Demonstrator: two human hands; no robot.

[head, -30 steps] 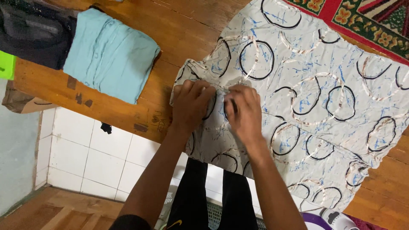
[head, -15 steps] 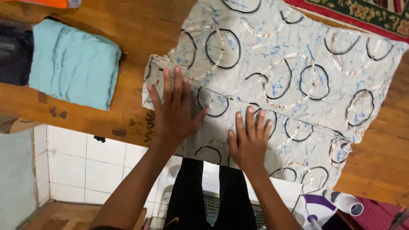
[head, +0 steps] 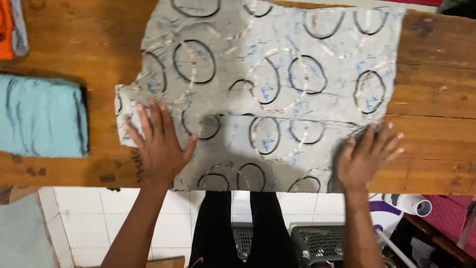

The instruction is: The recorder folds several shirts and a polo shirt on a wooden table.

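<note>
A grey printed cloth (head: pixel 267 94) with black and pale rings and thin blue marks lies spread flat across the middle of the wooden surface (head: pixel 436 79), reaching from the far edge to the near edge, where its hem just overhangs. A straight fold line runs across it, roughly parallel to the near edge.

The left hand (head: pixel 157 144) lies palm down on the cloth's left end, close to the near edge, its grip spread wide with the fingers fanned out and pressed flat on the fabric; it pinches nothing. The right hand (head: pixel 366 158) lies palm down on the cloth's near right corner, its grip likewise spread open, fingers splayed, the fingertips reaching past the cloth's edge onto bare wood. The two hands are well apart, with the width of the cloth between them.

At the left edge of the surface sits a folded light blue garment (head: pixel 42 116), apart from the cloth. Beyond it, at the far left corner, a bit of orange and grey fabric (head: pixel 12 27) shows. Below the near edge are white floor tiles (head: pixel 84 213), the person's black trousers (head: pixel 233 228) and a dark plastic basket (head: pixel 317 243).
</note>
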